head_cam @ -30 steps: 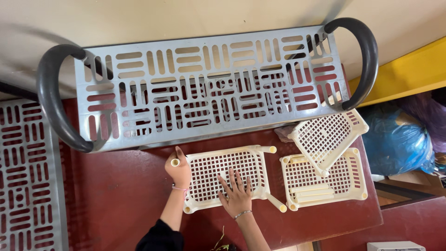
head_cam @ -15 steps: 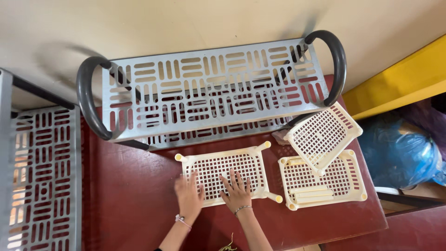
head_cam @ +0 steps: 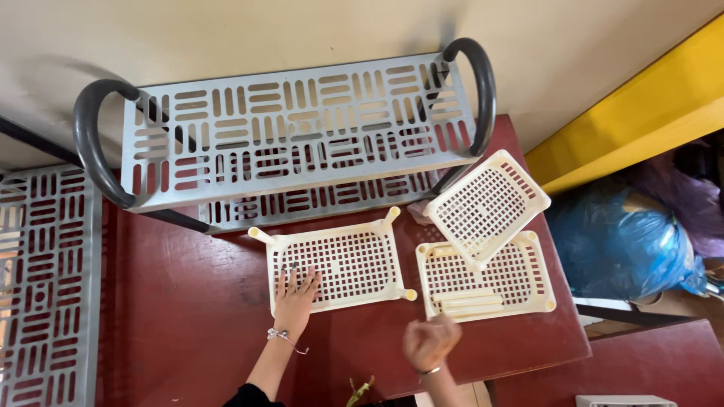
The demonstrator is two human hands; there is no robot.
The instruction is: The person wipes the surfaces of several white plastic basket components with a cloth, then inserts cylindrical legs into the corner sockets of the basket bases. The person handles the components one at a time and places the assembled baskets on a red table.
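Note:
A cream perforated plastic shelf tray (head_cam: 339, 264) with short corner pegs lies flat on the dark red table (head_cam: 181, 301). My left hand (head_cam: 296, 295) rests flat on its near left corner, fingers spread. My right hand (head_cam: 430, 341) hovers above the table near the tray's right front corner, fingers curled in a loose fist and blurred; nothing shows in it. A second cream tray (head_cam: 490, 283) lies to the right with several loose cream posts in it. A third tray (head_cam: 486, 205) leans tilted on top of it.
A grey slotted metal rack (head_cam: 302, 136) with dark curved handles stands at the back of the table. Another grey slotted panel (head_cam: 41, 286) is at the left. A blue plastic bag (head_cam: 626, 249) and a yellow board (head_cam: 641, 113) lie to the right, off the table's edge.
My right hand has lifted off the tray and drawn back toward me to the right. My left hand stays on the tray's left part. The camera view has shifted.

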